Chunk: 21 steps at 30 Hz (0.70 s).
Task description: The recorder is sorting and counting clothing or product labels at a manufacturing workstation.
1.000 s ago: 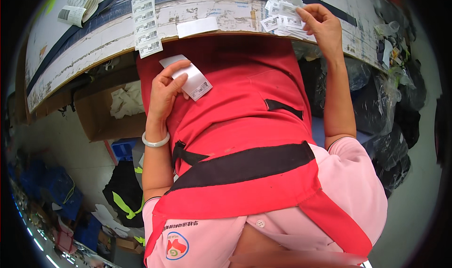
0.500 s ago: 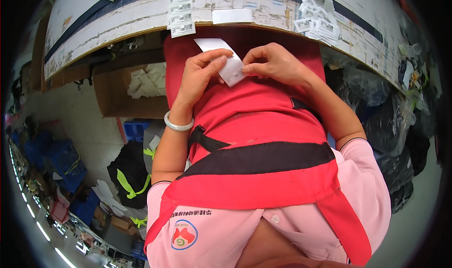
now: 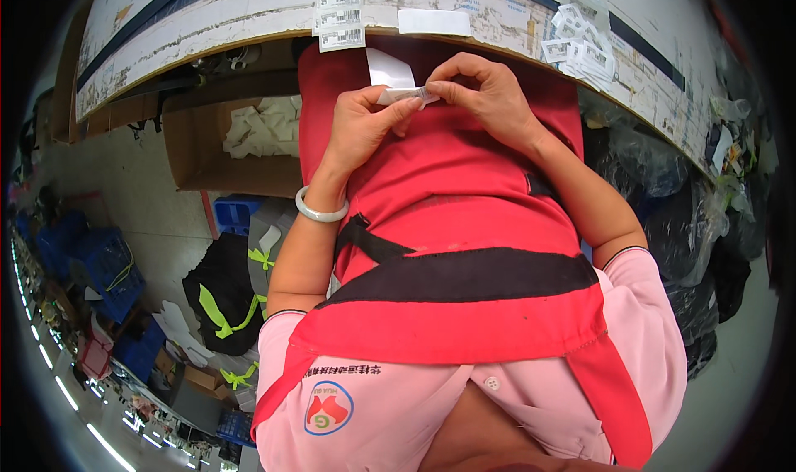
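Over the red apron (image 3: 473, 165) I hold a white label strip (image 3: 390, 69) between both hands. Its far part stands up pale and blank, while the near end is bent over and shows small dark print. My left hand (image 3: 365, 126) is closed on the strip, thumb on top. At the folded end, the thumb and forefinger of my right hand (image 3: 487, 97) pinch the printed edge. Just beyond, a strip of printed labels (image 3: 341, 14) hangs over the table edge, beside a blank white strip (image 3: 434, 22). A pile of cut printed labels (image 3: 580, 45) lies farther right.
The worn white table (image 3: 249, 18) runs across the far side. Below it on the left stands a cardboard box (image 3: 192, 153) with pale cloth pieces (image 3: 264, 128). Blue crates (image 3: 106, 273) and a black bag (image 3: 217, 285) sit at left; plastic-wrapped bundles (image 3: 676, 215) at right.
The strip's near end has been bent up and over between my fingers. Both hands have come slightly closer to the table edge, and the view has shifted a little.
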Each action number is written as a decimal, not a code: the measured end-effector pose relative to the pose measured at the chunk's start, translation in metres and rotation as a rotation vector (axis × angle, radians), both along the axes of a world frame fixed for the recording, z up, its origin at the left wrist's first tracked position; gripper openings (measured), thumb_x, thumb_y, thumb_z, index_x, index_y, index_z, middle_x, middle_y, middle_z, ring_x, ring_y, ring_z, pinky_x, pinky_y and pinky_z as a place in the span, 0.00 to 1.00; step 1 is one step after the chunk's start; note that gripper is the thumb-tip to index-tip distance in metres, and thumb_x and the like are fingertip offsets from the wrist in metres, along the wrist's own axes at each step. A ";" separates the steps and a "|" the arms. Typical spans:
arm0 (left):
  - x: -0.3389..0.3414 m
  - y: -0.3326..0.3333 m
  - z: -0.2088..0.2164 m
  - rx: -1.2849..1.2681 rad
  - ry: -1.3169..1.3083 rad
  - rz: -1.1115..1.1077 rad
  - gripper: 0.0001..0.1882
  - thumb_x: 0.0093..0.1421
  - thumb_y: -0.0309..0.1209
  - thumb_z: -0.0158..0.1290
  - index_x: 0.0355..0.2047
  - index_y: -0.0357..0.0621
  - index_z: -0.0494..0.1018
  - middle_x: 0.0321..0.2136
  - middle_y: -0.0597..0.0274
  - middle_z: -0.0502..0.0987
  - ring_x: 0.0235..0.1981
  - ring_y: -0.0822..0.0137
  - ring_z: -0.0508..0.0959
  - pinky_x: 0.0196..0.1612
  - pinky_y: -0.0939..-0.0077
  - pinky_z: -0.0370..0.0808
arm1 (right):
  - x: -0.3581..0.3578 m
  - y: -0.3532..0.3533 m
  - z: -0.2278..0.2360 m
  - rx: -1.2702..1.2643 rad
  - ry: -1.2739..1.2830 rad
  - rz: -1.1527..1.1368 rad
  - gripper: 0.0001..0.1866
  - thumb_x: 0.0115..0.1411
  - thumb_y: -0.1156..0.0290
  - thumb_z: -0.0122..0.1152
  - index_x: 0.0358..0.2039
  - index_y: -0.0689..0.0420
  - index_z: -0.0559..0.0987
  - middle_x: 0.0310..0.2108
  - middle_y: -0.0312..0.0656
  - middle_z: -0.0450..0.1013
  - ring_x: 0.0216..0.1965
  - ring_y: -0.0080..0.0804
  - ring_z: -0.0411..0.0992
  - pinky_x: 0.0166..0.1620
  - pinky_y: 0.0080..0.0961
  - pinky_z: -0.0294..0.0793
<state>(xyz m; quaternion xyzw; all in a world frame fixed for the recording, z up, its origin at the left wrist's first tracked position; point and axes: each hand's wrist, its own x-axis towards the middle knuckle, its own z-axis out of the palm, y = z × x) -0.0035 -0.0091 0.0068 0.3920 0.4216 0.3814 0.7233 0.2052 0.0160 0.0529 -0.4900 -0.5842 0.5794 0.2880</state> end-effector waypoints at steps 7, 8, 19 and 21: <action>-0.006 0.002 -0.008 -0.062 -0.044 0.099 0.30 0.67 0.52 0.43 0.30 0.34 0.79 0.23 0.61 0.79 0.22 0.74 0.75 0.28 0.83 0.70 | 0.013 0.033 0.010 -0.043 0.010 -0.154 0.09 0.61 0.70 0.59 0.36 0.62 0.79 0.26 0.36 0.75 0.26 0.19 0.73 0.30 0.15 0.75; -0.008 0.005 -0.006 0.008 0.071 0.117 0.35 0.67 0.56 0.39 0.30 0.33 0.79 0.24 0.59 0.79 0.25 0.73 0.76 0.31 0.81 0.72 | 0.015 0.041 0.013 -0.050 -0.001 -0.158 0.09 0.61 0.69 0.59 0.36 0.63 0.78 0.27 0.35 0.75 0.26 0.18 0.73 0.29 0.15 0.74; -0.006 0.006 -0.012 -0.093 -0.024 0.152 0.28 0.67 0.49 0.45 0.31 0.33 0.79 0.26 0.60 0.79 0.26 0.74 0.77 0.32 0.84 0.71 | 0.018 0.071 0.001 -0.124 -0.065 -0.167 0.12 0.61 0.67 0.61 0.39 0.62 0.78 0.29 0.36 0.75 0.26 0.18 0.74 0.29 0.13 0.75; -0.006 0.006 -0.013 -0.099 -0.030 0.148 0.27 0.67 0.48 0.46 0.31 0.33 0.79 0.26 0.60 0.79 0.26 0.74 0.76 0.32 0.84 0.71 | 0.018 0.071 0.000 -0.122 -0.062 -0.167 0.12 0.61 0.67 0.61 0.39 0.62 0.78 0.29 0.37 0.75 0.26 0.18 0.74 0.29 0.13 0.75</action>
